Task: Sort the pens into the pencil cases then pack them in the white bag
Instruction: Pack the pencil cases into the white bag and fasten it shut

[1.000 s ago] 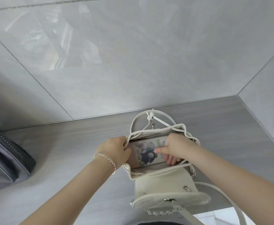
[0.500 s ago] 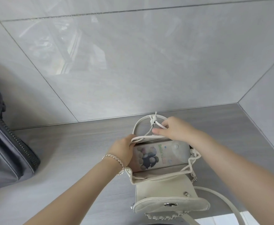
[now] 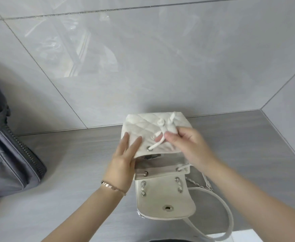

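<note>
The white quilted bag [image 3: 144, 127] lies on the grey wood-grain table, its mouth toward me and its flap [image 3: 164, 201] folded open toward the front edge. My left hand [image 3: 124, 158] rests flat with straight fingers on the bag's quilted left side. My right hand [image 3: 183, 145] pinches the white drawstring cord [image 3: 158, 143] near its knot above the eyelets. The inside of the bag is mostly dark; only a sliver of something shows in the mouth, and no pencil case is clearly visible.
A dark grey zippered bag [image 3: 8, 154] stands at the left edge of the table. The bag's white strap and chain [image 3: 228, 215] loop out at the lower right. A tiled wall rises right behind the table.
The bag has tipped down so its quilted side faces up and hides the printed pencil case. My left hand left the rim and lies flat; my right hand now pinches the drawstring.
</note>
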`<action>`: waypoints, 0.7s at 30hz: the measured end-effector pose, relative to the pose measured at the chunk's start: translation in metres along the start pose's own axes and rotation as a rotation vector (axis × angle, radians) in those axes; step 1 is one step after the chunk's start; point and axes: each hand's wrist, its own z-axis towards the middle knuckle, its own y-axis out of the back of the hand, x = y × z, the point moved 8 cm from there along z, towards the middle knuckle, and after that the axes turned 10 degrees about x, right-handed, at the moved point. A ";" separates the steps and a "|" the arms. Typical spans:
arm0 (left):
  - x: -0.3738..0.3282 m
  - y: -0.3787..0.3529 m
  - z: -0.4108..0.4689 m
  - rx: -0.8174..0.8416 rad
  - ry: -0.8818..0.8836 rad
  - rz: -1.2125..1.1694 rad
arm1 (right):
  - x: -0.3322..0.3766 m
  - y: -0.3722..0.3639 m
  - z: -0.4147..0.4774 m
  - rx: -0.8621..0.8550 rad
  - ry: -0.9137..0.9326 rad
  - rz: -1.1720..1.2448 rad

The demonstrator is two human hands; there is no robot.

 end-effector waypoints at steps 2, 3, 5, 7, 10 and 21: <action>0.019 -0.026 -0.009 0.122 -0.014 0.066 | -0.031 -0.007 -0.007 -0.003 -0.097 0.001; 0.028 -0.039 -0.014 0.203 -0.006 0.114 | -0.048 -0.010 -0.010 0.002 -0.137 -0.004; 0.039 -0.054 -0.024 0.308 -0.032 0.241 | -0.074 -0.013 -0.016 -0.023 -0.187 -0.003; 0.042 -0.049 -0.026 0.311 -0.109 0.389 | -0.087 -0.010 -0.021 -0.093 -0.212 0.020; 0.040 -0.034 -0.009 0.383 -0.191 0.411 | -0.090 -0.010 -0.026 -0.176 -0.170 0.063; -0.016 -0.076 0.054 1.004 -0.404 0.933 | -0.082 -0.027 -0.039 -0.150 -0.104 0.086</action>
